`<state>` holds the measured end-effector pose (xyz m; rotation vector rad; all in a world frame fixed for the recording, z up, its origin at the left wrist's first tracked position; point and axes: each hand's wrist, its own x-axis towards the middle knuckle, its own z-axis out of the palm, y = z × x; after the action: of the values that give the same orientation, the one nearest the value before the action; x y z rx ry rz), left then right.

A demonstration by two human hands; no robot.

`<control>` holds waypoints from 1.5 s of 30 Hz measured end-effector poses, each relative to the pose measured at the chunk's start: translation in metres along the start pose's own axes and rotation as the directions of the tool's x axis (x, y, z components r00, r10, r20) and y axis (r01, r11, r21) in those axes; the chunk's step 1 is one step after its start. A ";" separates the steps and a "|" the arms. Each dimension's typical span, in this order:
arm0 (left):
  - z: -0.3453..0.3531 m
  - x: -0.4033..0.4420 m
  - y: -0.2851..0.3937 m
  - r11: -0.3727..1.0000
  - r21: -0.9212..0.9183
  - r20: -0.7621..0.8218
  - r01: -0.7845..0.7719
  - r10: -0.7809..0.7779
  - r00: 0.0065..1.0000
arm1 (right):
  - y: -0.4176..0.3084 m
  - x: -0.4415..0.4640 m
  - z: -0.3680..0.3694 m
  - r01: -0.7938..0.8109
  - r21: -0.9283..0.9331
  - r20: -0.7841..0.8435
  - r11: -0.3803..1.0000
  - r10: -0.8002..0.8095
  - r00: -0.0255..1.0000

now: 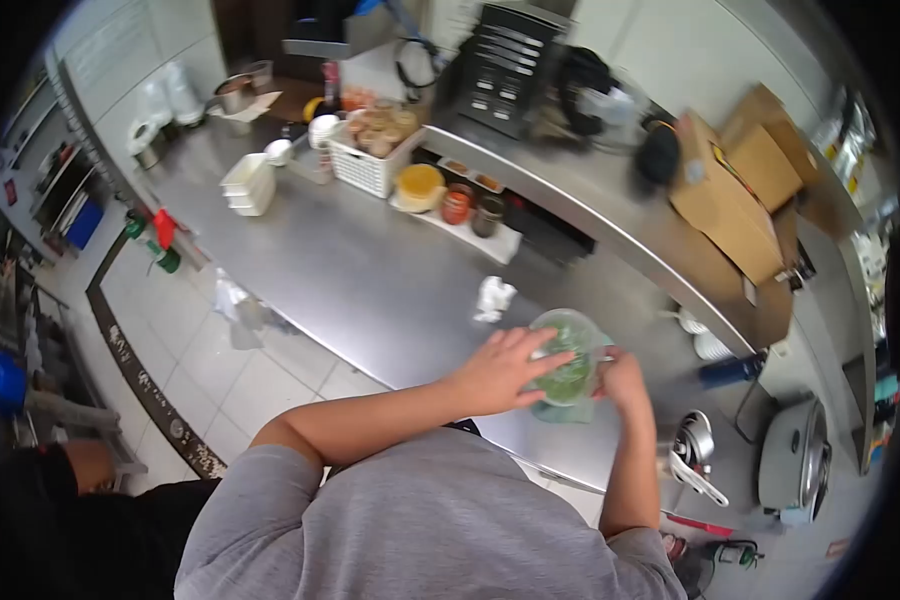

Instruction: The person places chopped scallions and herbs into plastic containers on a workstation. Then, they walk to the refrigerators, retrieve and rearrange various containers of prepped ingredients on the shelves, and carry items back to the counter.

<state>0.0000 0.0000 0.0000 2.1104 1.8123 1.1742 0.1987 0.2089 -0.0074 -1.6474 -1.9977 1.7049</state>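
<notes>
A round, clear container (573,345) with green, leafy-looking contents is at the front edge of the steel counter. My left hand (510,368) reaches across it from the left, fingers spread over its near left side. On the opposite side, my right hand (620,380) is closed at the container's rim, its fingertips partly hidden. A pale green piece (562,411), perhaps a cloth, shows under the container. Just behind lies a crumpled white paper or cloth (493,298).
Along the steel counter (370,290) stand jars (456,203), a white basket (362,168) and stacked white tubs (248,187). Metal pots (692,438) and a large grey cooker (792,455) are at the right. A cardboard box (720,200) sits on the raised shelf. Someone's dark-clothed leg shows lower left.
</notes>
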 end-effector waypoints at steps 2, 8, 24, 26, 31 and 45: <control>0.011 0.004 -0.013 0.991 0.133 0.096 -0.016 0.004 0.995 | -0.005 -0.002 0.047 0.269 -0.204 -0.124 0.941 -0.298 0.946; -0.165 -0.113 -0.190 0.881 0.016 -0.232 0.472 -0.456 0.859 | -0.081 0.016 0.280 0.176 -0.166 0.039 0.970 -0.172 0.984; -0.168 -0.202 -0.315 0.136 -0.836 0.218 0.532 -0.807 0.548 | -0.176 0.072 0.384 0.218 -0.478 0.361 0.851 -0.036 0.932; -0.188 -0.197 -0.330 0.007 -0.806 0.389 0.592 -0.748 0.538 | -0.157 0.096 0.404 0.449 -0.386 0.349 0.806 -0.324 0.880; -0.160 -0.161 -0.356 -0.244 -0.773 0.621 0.586 -0.482 0.619 | -0.213 0.121 0.428 0.695 -0.290 0.512 0.658 -0.507 0.693; -0.184 -0.149 -0.400 -0.214 -0.453 0.880 0.866 -0.264 0.395 | -0.243 0.046 0.432 0.533 -0.436 0.116 0.725 -0.542 0.832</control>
<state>-0.4254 -0.0915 -0.1629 0.3590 0.9389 0.8220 -0.2459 -0.0137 -0.0260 -0.9584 -2.6591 1.0588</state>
